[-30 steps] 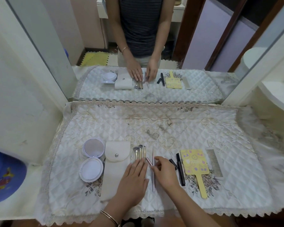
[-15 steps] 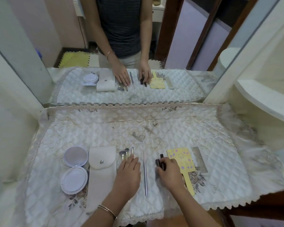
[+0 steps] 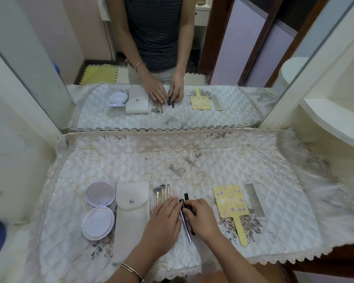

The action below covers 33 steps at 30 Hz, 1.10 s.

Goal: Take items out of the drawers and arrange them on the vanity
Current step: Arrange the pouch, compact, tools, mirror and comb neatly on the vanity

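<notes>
Trouble, if it comes, comes from the crowding at the middle of the bench [image 3: 192, 160], where both hands work close together on the quilted cover. The left hand [image 3: 164, 219] lies flat, fingers [image 3: 168, 203] spread and gripping nothing, resting over the handles of the small makeup brushes [image 3: 161, 192]. The right hand [image 3: 202, 217] is curled over two dark pens or liners [image 3: 186, 201], its fingertips pinching them against a slim silver tool [image 3: 185, 223] that lies between the hands; whether it has truly lifted them or only nudges them I cannot tell.

Those thin round sticks sit on slippery satin near the front lace edge, so a careless push could roll one off toward the floor, or knock the brushes out of their tidy row. The left palm could drag the brushes if it slides.

Further out things look safe: the open compact [image 3: 99, 207] and the beige snap pouch [image 3: 131, 213] lie just beside each other on the left, the yellow hand mirror [image 3: 230, 203] and metal comb [image 3: 253, 199] side by side on the right, well apart from the busy hands
</notes>
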Each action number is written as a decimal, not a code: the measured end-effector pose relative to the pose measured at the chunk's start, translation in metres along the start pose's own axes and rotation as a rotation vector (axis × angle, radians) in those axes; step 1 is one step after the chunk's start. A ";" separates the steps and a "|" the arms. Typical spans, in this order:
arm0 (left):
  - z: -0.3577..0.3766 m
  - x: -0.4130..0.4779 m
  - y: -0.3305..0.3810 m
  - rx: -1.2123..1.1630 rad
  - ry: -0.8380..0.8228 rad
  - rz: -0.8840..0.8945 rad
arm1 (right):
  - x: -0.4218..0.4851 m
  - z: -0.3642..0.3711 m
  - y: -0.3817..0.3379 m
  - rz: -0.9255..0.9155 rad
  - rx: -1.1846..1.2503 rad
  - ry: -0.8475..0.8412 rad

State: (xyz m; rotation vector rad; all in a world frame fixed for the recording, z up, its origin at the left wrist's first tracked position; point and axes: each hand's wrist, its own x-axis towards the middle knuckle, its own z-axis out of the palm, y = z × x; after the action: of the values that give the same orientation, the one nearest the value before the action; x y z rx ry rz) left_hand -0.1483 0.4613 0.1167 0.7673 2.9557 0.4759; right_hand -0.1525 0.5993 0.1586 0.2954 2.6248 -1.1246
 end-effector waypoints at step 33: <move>0.006 0.020 0.050 0.148 -0.144 -0.228 | 0.001 -0.050 0.060 -0.172 -0.680 -0.107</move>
State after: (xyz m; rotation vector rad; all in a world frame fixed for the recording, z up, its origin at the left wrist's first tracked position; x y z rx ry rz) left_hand -0.1419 0.5147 0.1266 0.4443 2.9163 0.1811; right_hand -0.1440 0.6767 0.1513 -0.1299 2.7767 -0.2238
